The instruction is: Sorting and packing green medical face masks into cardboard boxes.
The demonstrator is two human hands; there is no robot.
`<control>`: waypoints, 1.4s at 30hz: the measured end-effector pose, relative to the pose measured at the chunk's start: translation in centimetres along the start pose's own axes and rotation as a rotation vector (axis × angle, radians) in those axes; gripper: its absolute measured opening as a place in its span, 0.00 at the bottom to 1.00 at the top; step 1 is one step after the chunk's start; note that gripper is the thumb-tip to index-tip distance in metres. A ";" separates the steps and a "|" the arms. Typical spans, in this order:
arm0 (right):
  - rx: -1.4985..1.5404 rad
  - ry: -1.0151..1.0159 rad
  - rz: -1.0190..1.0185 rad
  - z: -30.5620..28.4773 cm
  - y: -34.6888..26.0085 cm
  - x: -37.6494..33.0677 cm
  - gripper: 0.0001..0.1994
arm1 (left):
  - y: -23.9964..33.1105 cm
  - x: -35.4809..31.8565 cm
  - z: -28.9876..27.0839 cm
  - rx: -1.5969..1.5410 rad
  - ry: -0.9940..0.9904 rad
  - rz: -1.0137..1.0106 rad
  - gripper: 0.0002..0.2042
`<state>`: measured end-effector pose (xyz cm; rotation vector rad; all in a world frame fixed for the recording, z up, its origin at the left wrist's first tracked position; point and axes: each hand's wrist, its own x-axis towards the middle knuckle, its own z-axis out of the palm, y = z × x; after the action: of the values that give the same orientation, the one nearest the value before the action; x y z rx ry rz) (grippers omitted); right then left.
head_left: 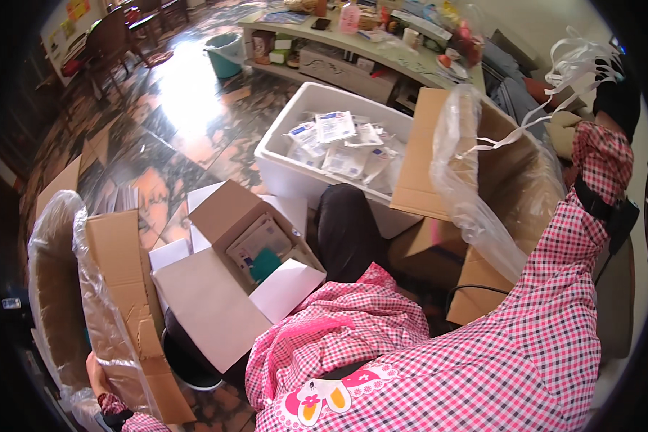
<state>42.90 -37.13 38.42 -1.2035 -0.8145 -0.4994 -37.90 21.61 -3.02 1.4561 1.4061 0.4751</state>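
Note:
My right hand (615, 97), in dark shade at the upper right, is raised and closed around a bundle of thin white straps (579, 61). Loose ends trail down over a cardboard box (417, 155) with a clear plastic liner (457, 173). Low on the left, my left hand (97, 374) is at the liner of another tall cardboard box (119, 252); its fingers are mostly hidden. Between my knees sits a small open carton (209, 302) holding flat packets (259, 241) and a teal piece (266, 265).
A white foam box (281, 162) full of white packets (336, 126) stands ahead. Behind it is a low cluttered cabinet (381, 50), with a teal bucket (225, 56) beside it on the marble-patterned floor. Wooden chairs (108, 43) stand far left.

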 end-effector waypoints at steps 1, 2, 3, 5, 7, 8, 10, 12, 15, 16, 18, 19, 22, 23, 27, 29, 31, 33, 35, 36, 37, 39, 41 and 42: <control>-0.129 -0.003 -0.040 -2.9 0.8 0.7 0.17 | -0.1 -0.1 -0.6 -0.011 -0.017 -0.024 0.16; -0.271 0.001 -0.065 -5.7 1.8 1.3 0.16 | -1.6 0.9 -1.7 0.105 0.129 0.065 0.15; -0.402 -0.005 -0.068 -8.7 4.1 1.7 0.15 | -3.1 1.1 -4.3 0.228 0.297 0.149 0.14; -0.694 -0.053 -0.047 -15.0 10.1 1.9 0.13 | -3.5 0.3 -8.3 0.505 0.444 0.231 0.14; -1.031 -0.156 -0.073 -21.8 14.7 1.2 0.12 | -1.3 1.3 -6.7 0.339 0.656 0.473 0.14; -1.184 -0.213 -0.086 -25.5 16.0 0.4 0.11 | 1.1 2.4 -3.7 0.326 0.647 0.520 0.14; -1.401 -0.354 -0.118 -32.1 19.0 -1.0 0.11 | 7.6 1.8 3.4 0.250 0.598 0.594 0.13; -1.543 -0.561 -0.209 -36.3 22.6 -1.4 0.11 | 10.5 0.8 9.1 0.173 0.533 0.624 0.13; -1.615 -0.759 0.101 -33.8 29.3 -3.9 0.11 | 17.6 -4.3 17.7 0.146 0.457 0.619 0.11; -1.641 -0.815 0.168 -32.0 30.6 -4.2 0.11 | 18.7 -4.8 20.4 0.139 0.389 0.708 0.11; -1.663 -0.900 0.243 -29.1 31.6 -4.3 0.11 | 21.2 -5.9 26.9 0.068 0.207 0.770 0.10; -1.680 -0.928 0.272 -28.3 31.6 -4.5 0.11 | 22.9 -6.6 30.7 0.123 0.148 0.767 0.07; -1.699 -0.990 0.297 -25.6 33.1 -5.2 0.11 | 22.9 -6.5 39.3 0.279 -0.194 0.655 0.07; -1.686 -1.012 0.284 -24.0 33.2 -5.2 0.10 | 21.8 -6.2 41.5 0.485 -0.258 0.630 0.07; -1.544 -1.031 0.172 -17.6 30.2 -6.2 0.10 | 15.1 -3.8 50.5 0.990 -0.428 0.524 0.07; -1.394 -1.030 0.080 -10.5 26.7 -7.6 0.10 | 11.7 -2.2 52.5 1.045 -0.512 0.339 0.10; -1.256 -1.006 -0.033 -2.6 20.1 -9.2 0.10 | 5.9 0.2 54.9 1.027 -0.508 0.170 0.17; -1.108 -0.999 -0.089 2.7 16.8 -12.6 0.10 | 3.9 0.0 56.4 1.052 -0.451 0.165 0.23; -0.793 -0.877 0.179 8.1 16.5 -17.3 0.09 | 2.5 0.0 56.4 1.085 -0.367 0.183 0.23; -0.766 -0.882 0.206 10.4 16.3 -18.9 0.09 | 2.0 0.0 57.0 1.091 -0.283 0.281 0.18; -0.963 -0.993 0.099 13.1 15.9 -20.0 0.08 | 1.2 0.2 57.2 1.091 -0.287 0.274 0.18; -0.913 -1.079 0.061 17.0 16.3 -23.2 0.06 | -0.5 0.5 57.4 1.117 -0.221 0.297 0.14; -0.852 -1.212 -0.177 18.8 17.8 -26.2 0.07 | -0.2 0.8 57.4 1.100 -0.322 0.231 0.13; -0.832 -1.198 -0.196 19.1 19.0 -28.4 0.07 | 0.2 0.9 57.2 1.084 -0.421 0.176 0.13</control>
<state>33.45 -15.33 7.32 -2.2602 -1.8543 -0.2184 9.80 0.56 -26.61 2.3574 1.2093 -0.5889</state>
